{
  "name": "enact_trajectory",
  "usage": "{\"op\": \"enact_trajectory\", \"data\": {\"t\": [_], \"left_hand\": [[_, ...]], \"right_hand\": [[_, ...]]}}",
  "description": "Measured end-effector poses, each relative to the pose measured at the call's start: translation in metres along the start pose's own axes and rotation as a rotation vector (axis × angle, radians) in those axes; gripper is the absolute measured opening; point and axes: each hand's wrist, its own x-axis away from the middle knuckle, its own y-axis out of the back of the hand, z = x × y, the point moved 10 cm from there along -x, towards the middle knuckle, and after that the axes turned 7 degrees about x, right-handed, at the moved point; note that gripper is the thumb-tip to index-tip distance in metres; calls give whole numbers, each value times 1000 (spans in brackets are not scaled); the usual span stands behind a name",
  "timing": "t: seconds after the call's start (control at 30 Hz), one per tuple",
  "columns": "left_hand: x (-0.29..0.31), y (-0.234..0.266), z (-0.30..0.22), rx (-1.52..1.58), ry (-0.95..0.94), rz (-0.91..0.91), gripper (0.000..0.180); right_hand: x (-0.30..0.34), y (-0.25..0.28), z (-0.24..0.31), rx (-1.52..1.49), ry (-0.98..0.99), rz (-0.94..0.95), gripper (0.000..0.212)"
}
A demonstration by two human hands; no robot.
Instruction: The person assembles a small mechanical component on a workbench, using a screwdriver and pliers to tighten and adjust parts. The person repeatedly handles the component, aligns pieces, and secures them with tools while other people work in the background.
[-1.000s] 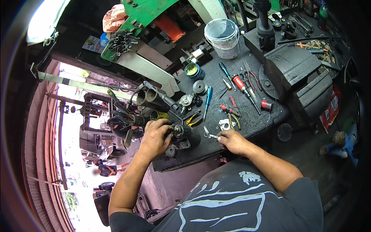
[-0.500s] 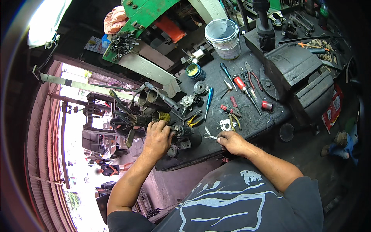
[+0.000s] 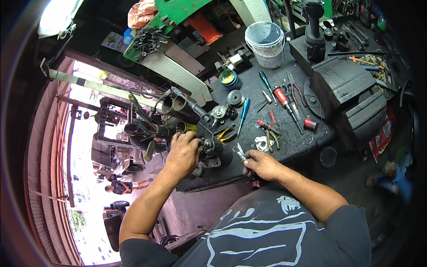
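Note:
My left hand (image 3: pixel 183 153) is curled over the left end of a dark cylindrical motor-like part (image 3: pixel 213 147) near the bench's left edge; its fingertips are partly hidden. My right hand (image 3: pixel 263 164), closed, grips a silver ring-ended wrench (image 3: pixel 240 152), which points up and left toward the part. A second slim metal end shows alongside the wrench, too small to tell apart. Close to the part lie yellow-handled pliers (image 3: pixel 226 133) and a round metal housing (image 3: pixel 218 112). A pale metal bracket (image 3: pixel 262 143) sits just beyond my right hand.
On the dark bench (image 3: pixel 284 149) are a blue screwdriver (image 3: pixel 243 116), a red-and-black tool (image 3: pixel 287 109), red-handled pliers (image 3: pixel 296 91) and a pulley (image 3: pixel 235 98). A white bucket (image 3: pixel 266 49) stands behind. At right is a large vise (image 3: pixel 349 89); upright tubes (image 3: pixel 173 107) line the left.
My right hand has shifted slightly left and down, and the wrench has swung to point more upward. My left hand stays on the motor-like part. The whole view has shifted a little.

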Motion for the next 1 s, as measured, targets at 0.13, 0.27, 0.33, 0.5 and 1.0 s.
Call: {"op": "enact_trajectory", "data": {"t": [0.13,0.27,0.33,0.5,1.0], "left_hand": [[1,-4,0,-53,-9,-7,23],[-2,-7,1,-69,16,39,23],[-3,0,4,16,8,54,24],[-5,37,54,679,221,-92,38],[-14,-3,60,380,224,140,32]], "right_hand": [[2,-12,31,35,42,50,27],[1,-18,62,73,128,38,26],[-3,-21,74,110,151,37,26],[-12,-37,99,106,143,25,27],[-46,-84,128,551,-153,102,27]]}}
